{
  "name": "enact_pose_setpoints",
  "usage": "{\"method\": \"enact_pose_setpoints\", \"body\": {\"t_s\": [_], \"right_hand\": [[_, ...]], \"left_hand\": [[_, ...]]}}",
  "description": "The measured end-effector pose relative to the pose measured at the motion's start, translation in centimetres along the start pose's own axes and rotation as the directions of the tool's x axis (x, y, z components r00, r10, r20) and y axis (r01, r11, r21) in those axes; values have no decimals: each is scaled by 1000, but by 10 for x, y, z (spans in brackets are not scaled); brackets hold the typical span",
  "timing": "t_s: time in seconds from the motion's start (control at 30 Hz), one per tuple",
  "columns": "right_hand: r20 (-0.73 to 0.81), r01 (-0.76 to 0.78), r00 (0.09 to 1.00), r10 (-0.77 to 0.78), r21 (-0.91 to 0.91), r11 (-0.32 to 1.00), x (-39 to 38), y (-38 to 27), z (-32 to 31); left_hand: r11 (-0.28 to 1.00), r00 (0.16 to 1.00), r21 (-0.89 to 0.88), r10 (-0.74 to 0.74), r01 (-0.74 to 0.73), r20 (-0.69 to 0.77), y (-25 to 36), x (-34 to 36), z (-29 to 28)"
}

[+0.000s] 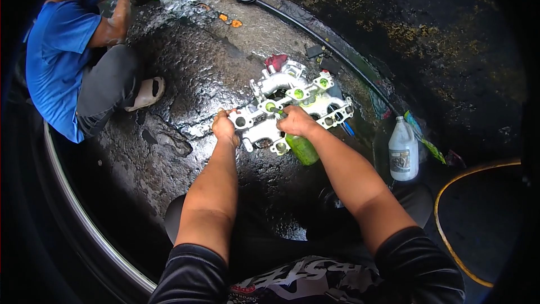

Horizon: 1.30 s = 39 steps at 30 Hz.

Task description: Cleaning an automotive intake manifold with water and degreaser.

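A silver cast-metal intake manifold (275, 83) with several round ports lies on the wet ground in front of me. My left hand (224, 127) is closed around its left end, by an open port. In my right hand (298, 122) is a green spray bottle (302, 151), gripped near its neck and tilted. Its nozzle points at a port in the middle of the manifold. Bright green liquid shows inside several ports. My right fingers partly hide the bottle's top, and my hand covers some of the metal behind it.
A white plastic jug (403, 149) stands to the right, near a yellow hose (441, 208). Behind the manifold lie a red rag (275, 61) and a long dark pipe (320, 39). At left, a person in a blue shirt (64, 34) crouches with soapy arms. A metal rail (73, 191) curves nearby.
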State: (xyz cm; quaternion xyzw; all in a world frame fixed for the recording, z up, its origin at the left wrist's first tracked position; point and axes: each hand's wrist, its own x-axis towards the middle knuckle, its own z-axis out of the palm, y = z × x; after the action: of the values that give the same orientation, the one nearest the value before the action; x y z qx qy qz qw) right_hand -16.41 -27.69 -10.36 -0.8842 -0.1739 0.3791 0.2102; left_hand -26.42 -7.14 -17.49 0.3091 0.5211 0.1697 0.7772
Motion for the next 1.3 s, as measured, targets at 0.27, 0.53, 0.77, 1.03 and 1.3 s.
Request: {"method": "enact_pose_setpoints", "body": {"t_s": [0.27, 0.53, 0.77, 1.03, 1.3], "right_hand": [[6, 207, 978, -207, -86, 975, -29, -42, 25], [110, 67, 992, -54, -115, 991, -19, -84, 48], [81, 41, 996, -30, -132, 990, -22, -88, 53], [83, 84, 994, -71, -159, 984, -24, -79, 46], [-397, 104, 916, 61, 380, 919, -83, 57, 1]], "left_hand": [[997, 996, -33, -63, 66, 70, 2, 12, -17], [984, 966, -9, -172, 177, 194, -14, 15, -24], [988, 980, 9, -155, 156, 127, 2, 4, -20], [-54, 774, 883, 459, -466, 437, 18, -23, -2], [-362, 909, 843, -37, -399, 414, 24, -34, 73]]}}
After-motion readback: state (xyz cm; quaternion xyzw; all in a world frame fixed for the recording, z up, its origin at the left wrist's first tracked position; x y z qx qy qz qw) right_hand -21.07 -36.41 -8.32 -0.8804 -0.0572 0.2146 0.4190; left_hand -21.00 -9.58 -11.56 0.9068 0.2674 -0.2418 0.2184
